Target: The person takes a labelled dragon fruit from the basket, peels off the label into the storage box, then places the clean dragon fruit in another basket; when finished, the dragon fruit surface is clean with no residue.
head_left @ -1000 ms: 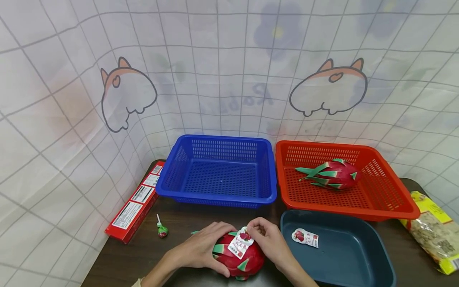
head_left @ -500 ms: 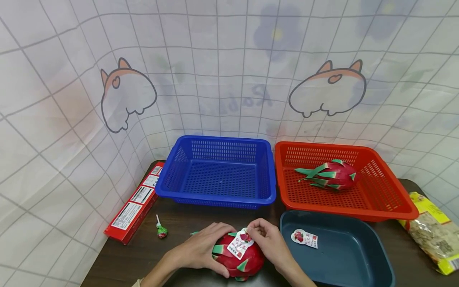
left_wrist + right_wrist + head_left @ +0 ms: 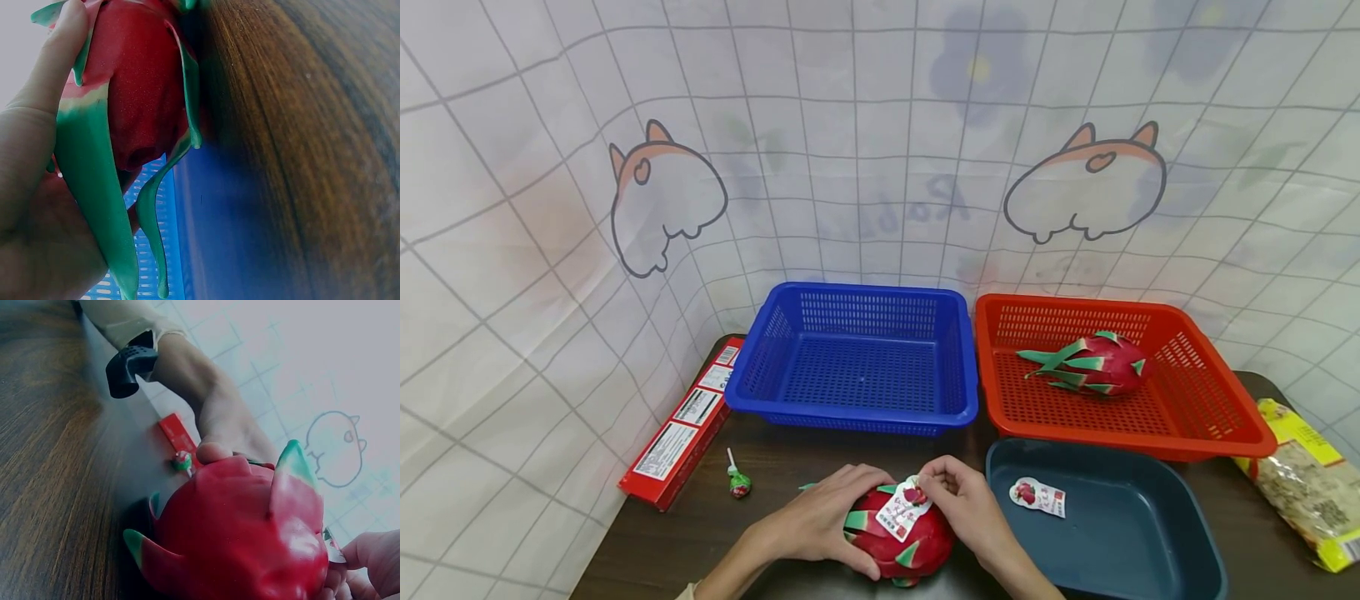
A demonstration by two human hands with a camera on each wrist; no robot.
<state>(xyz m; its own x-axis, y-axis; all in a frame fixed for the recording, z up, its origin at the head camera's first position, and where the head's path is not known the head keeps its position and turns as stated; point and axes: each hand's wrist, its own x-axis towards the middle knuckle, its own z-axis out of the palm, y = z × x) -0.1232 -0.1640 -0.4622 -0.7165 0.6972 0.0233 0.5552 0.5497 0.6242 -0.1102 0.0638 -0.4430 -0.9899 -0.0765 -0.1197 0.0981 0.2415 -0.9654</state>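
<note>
On the table in front of me lies a red dragon fruit (image 3: 925,546) with green scale tips. My left hand (image 3: 823,517) grips it from the left, thumb in front and fingers over the far side; the left wrist view shows the long green scales (image 3: 100,181) hanging past the palm. A white sticker (image 3: 902,508) with a fruit picture lies on the upper side of the fruit. At its upper right edge my right hand (image 3: 966,504) pinches the sticker between thumb and forefinger, as the right wrist view also shows at the sticker's edge (image 3: 332,549).
A blue basket (image 3: 850,417) stands behind the hands. To its right, a red basket (image 3: 1120,442) holds another dragon fruit (image 3: 1105,364). A dark tray (image 3: 1120,533) with a similar sticker (image 3: 1037,497) is at the right, near a yellow bag (image 3: 1307,483). Left are a lollipop (image 3: 739,482) and red box (image 3: 681,433).
</note>
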